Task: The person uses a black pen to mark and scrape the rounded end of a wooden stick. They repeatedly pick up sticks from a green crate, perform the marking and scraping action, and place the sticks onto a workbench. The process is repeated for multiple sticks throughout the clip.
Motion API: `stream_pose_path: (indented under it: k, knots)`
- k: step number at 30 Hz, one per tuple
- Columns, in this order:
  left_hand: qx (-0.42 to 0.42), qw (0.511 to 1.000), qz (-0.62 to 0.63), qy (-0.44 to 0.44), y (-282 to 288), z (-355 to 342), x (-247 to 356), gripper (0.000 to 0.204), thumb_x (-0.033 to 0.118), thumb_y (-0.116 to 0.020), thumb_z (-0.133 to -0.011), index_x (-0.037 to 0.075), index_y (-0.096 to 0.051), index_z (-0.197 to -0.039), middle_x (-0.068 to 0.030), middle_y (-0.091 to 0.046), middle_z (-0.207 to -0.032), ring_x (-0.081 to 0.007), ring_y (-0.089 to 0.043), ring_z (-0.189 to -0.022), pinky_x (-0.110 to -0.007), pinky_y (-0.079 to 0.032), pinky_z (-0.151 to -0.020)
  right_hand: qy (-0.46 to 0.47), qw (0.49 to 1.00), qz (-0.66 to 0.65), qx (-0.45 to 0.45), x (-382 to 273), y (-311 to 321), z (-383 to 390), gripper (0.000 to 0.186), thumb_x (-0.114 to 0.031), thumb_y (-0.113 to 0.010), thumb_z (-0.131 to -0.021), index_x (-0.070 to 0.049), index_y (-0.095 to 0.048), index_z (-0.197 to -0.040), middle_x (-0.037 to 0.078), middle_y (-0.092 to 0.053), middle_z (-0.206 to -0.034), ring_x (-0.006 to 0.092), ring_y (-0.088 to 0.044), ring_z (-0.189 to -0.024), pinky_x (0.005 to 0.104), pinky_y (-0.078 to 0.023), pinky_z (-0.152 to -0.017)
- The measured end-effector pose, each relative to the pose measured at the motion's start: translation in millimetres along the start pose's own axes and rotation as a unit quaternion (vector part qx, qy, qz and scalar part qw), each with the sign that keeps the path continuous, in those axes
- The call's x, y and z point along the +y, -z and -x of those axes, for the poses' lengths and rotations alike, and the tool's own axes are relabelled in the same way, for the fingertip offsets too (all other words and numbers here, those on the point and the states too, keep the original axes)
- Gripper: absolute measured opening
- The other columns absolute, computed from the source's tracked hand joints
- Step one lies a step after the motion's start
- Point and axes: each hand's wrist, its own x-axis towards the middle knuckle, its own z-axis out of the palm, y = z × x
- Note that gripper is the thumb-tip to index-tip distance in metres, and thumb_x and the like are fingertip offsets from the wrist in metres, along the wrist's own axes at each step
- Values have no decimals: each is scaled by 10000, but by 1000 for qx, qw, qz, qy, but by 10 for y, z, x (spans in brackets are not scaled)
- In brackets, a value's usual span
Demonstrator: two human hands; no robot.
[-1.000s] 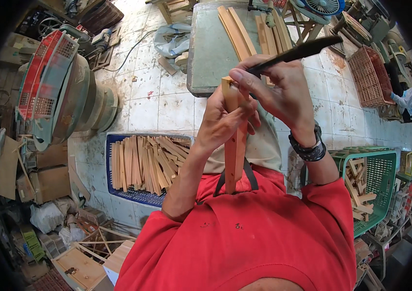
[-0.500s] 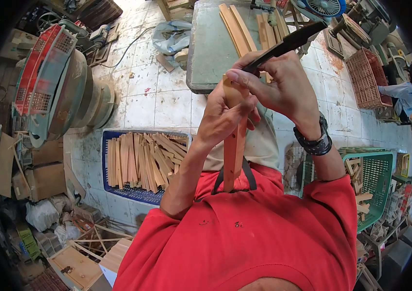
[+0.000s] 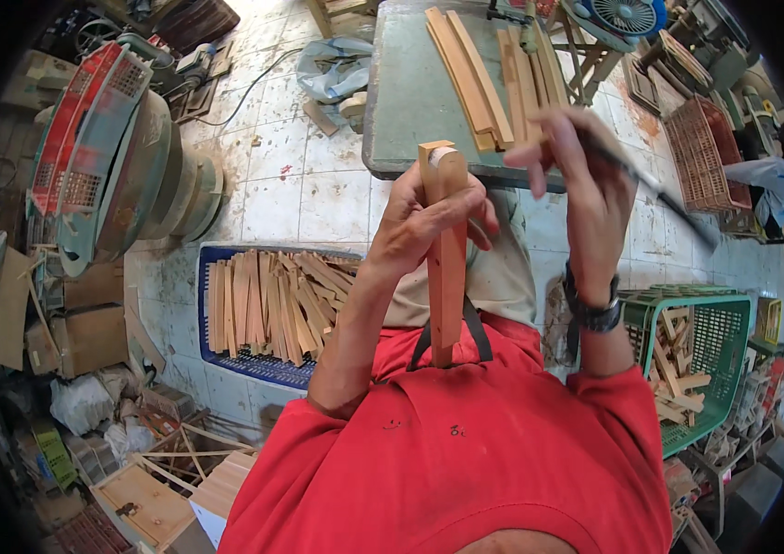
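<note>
My left hand grips a long wooden piece held upright against my red shirt, with a pale rounded patch near its top end. To the right, my right hand, blurred by motion, is closed on a long dark tool, which points down to the right, apart from the wood. Behind both hands is a grey-green table bearing several wooden strips.
A blue basket packed with wooden strips lies left, a green crate of offcuts right. A machine stands far left, a fan beyond the table. A person's pale blue sleeve shows beside a brown crate at right.
My right hand has lifted off the top of the wood and moved right, swinging the dark tool from pointing up-right to down-right. The wood's top end is now exposed.
</note>
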Motion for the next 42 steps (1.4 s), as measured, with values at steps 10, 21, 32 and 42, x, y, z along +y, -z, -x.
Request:
stream_pose_path:
  k: [10,21,32,42]
  knots:
    - [1,996,46,-70,158,-136,-188,301,183,-670,-885,23,-532,-1099,-215,-502,-1308,-302,-462,-1295,-493,-413,-1081,-36,993,114,-20,634,-631,1086,441,-123,-731,-850,27,-549,-1223,199,-678,-960,239,-688,-812,362,-538,-731]
    - [15,998,64,-25,431,-108,-550,607,389,-512,-986,-47,-372,-1384,-211,-477,-1372,-303,-460,-1307,-401,-405,-1076,-150,976,-124,101,995,-717,1302,501,-167,-665,-893,50,-464,-1298,120,-660,-986,177,-642,-825,308,-523,-747]
    - [66,892,-425,-139,81,1046,-814,763,18,-721,-775,54,-310,-1417,-222,-354,-1436,-293,-607,-1079,-385,-541,-872,-124,938,-246,212,791,-443,604,323,-144,-621,-916,5,-535,-1188,128,-689,-947,184,-685,-785,307,-565,-692]
    - [196,724,-427,-506,-53,747,472,539,268,-664,-921,93,-337,-1311,-235,-616,-1030,-306,-677,-810,-433,-612,-711,-213,928,-307,14,392,-302,693,373,-152,-586,-942,33,-516,-1258,132,-652,-1105,194,-688,-831,327,-580,-755]
